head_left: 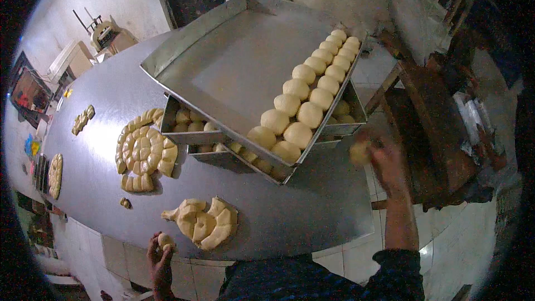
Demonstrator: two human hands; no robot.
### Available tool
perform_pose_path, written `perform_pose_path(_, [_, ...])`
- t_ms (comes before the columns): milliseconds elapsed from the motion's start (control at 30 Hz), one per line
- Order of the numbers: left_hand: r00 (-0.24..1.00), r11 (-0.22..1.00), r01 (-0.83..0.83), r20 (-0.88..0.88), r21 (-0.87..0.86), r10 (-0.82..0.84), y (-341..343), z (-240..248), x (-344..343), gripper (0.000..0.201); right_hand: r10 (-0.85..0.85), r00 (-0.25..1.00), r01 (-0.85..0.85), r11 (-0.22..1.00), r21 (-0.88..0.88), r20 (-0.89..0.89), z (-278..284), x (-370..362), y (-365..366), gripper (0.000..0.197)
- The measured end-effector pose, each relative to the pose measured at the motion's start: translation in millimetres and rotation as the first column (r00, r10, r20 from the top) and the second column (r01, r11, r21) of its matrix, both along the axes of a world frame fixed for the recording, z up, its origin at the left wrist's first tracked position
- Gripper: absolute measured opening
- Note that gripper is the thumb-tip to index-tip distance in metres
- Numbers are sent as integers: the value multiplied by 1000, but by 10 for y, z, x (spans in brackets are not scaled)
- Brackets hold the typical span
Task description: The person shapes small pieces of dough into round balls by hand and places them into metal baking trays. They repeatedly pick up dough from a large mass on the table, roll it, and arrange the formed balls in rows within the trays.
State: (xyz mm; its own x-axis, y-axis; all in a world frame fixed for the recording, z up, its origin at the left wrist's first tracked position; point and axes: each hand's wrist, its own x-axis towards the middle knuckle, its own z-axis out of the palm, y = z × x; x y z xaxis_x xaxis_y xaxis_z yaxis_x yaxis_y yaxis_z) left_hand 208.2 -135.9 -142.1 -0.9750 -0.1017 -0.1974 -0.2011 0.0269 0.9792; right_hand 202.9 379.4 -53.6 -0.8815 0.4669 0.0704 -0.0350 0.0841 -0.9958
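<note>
At the table's near edge, my left hand (pixel 159 257) pinches a small dough ball (pixel 164 240) between thumb and fingers. My right hand (pixel 386 161) is raised past the table's right side, closed on another dough ball (pixel 359 154); both are smeared by motion. To the left of it, a large metal tray (pixel 223 56) bears two long rows of round dough balls (pixel 287 105) along its right side; the rest of its base is bare. Just beyond my left hand lies a flat mass of cut dough (pixel 203 223).
Beneath the top tray, more trays (pixel 225 159) of dough balls are stacked crosswise. Further left on the metal table (pixel 267 206) lie a round of cut dough pieces (pixel 146 147) and smaller dough bits (pixel 83 120). A wooden stand (pixel 429 122) is at right, a press-like machine (pixel 103 33) far left.
</note>
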Motion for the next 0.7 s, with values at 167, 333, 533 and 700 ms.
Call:
perform_pose_path(167, [999,998,34,34,45,-36,305,84,-189,26,124,776,42,968,246,-619,1161,-1074,-640,29])
perform_pose_path(333, [952,954,-297,95,34,292,568,175,-191,22,551,834,-476,696,538,24,932,-1484,-914,20])
perform_pose_path(533, [893,899,434,107,55,-437,327,166,-193,44,418,896,-413,659,628,151,1108,-552,-1305,31])
perform_pose_path(700, [599,491,611,43,621,-800,781,388,-53,41,725,679,-705,598,382,118,-217,211,-2148,29])
